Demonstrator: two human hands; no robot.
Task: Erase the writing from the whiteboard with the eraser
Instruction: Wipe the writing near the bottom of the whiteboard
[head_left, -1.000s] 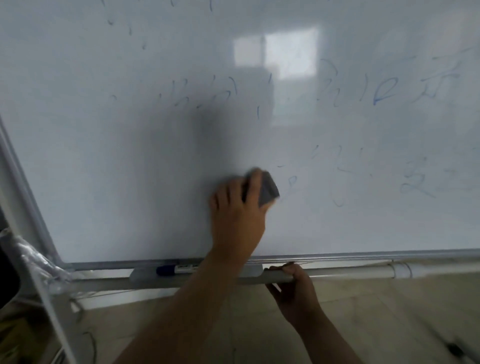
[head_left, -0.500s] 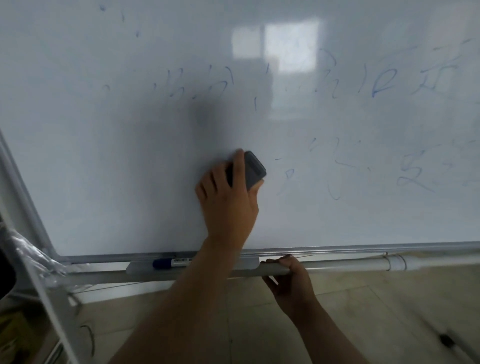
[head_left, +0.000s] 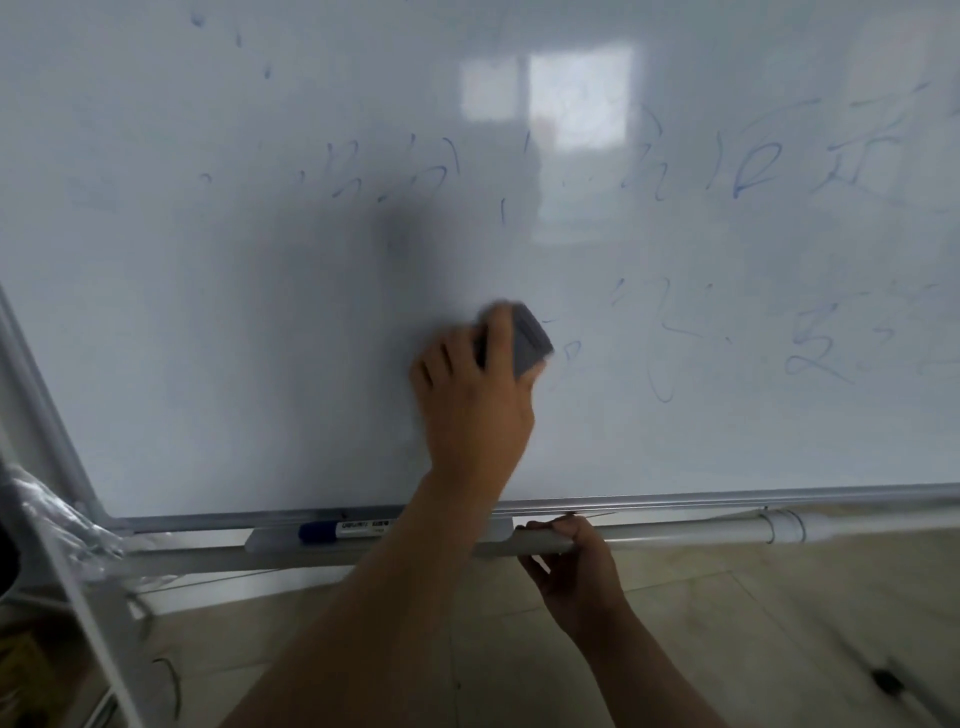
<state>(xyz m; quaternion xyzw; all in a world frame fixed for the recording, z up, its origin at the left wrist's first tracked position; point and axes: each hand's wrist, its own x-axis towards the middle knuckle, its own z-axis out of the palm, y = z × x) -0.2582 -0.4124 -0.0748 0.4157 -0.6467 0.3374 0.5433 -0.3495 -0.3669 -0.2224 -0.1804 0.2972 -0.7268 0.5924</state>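
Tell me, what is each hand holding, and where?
Left hand grips the grey eraser round its back, against the whiteboard. Right hand grips the stand's white bar.

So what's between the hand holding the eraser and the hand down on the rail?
In the head view, the whiteboard's bottom frame edge and the marker tray lie between the left hand gripping the eraser and the right hand.

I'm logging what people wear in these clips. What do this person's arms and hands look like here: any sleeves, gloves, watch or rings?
Both forearms are bare as far as the frame shows, with no sleeves visible. The left hand and right hand wear no gloves; no watch, bracelet or ring shows on either, though motion blur softens the left.
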